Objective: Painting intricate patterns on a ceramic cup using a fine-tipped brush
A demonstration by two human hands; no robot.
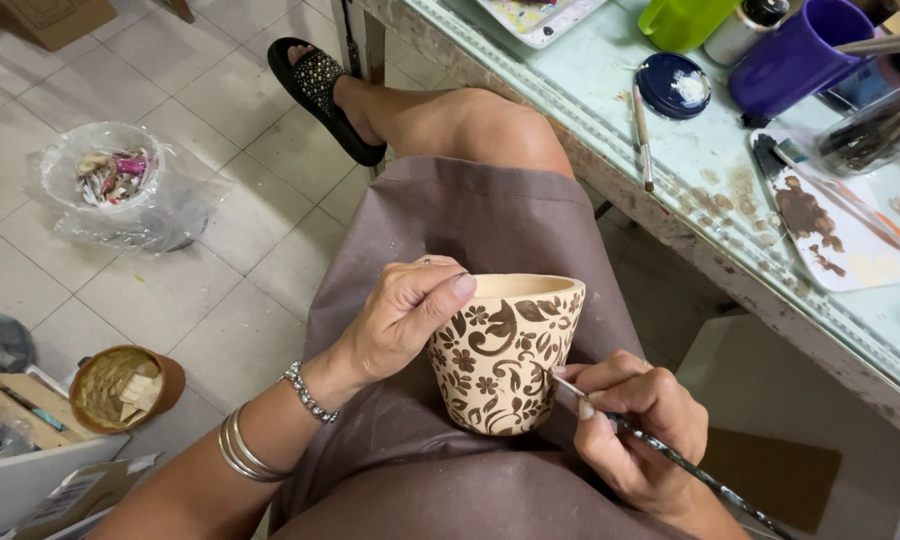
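Beside a paint-stained desk (670,190), on my lap, my left hand (405,315) grips a floral clay pot (500,350); my right hand (635,420) pinches a thin brush (670,455) against it.

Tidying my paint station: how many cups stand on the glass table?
2: a green cup at the table's far edge and a purple cup beside it. More may sit beyond the frame.

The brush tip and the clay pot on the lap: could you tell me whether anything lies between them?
Nothing visible does. The right hand holds the thin brush with its tip against the pot at the lower right side, while the left hand grips the rim on the opposite side, out of the brush's way.
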